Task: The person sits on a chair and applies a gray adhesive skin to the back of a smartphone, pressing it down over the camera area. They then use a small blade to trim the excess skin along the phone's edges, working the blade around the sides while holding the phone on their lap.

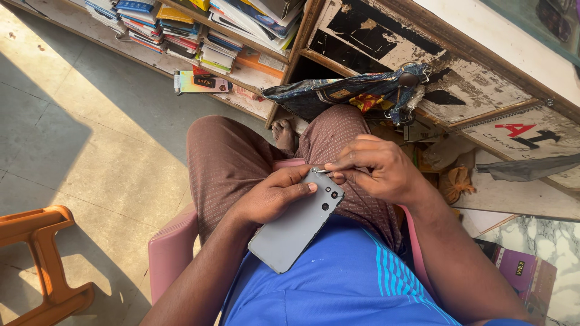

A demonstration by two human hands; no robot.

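The person sits on a pink plastic chair (169, 253), seen from above, with brown patterned trousers (229, 163) and a blue shirt (338, 284). The left hand (272, 196) holds a grey phone (296, 223) over the lap, back side up — the fingers are closed around its upper part, with the thumb lying across the back near the camera lenses. The phone is tilted, its lower end pointing toward the person's body, and it touches nothing except the hands.

The right hand (374, 169) is pressed together at the fingertips and pinches a small thin metal tool (322, 171), whose tip is at the top edge of the phone. What kind of tool it is I cannot tell, it is too small.

Beyond the knees stands an old wooden desk (459, 78) with worn paint, and a dark patterned cloth (350, 93) hangs in its opening. To the left of it a shelf (254, 66) carries stacks of books and boxes. An orange stool (42, 259) stands on the tiled floor (90, 133) at the left — well apart from the chair. A purple box (522, 271) lies at the right, near the person's elbow.
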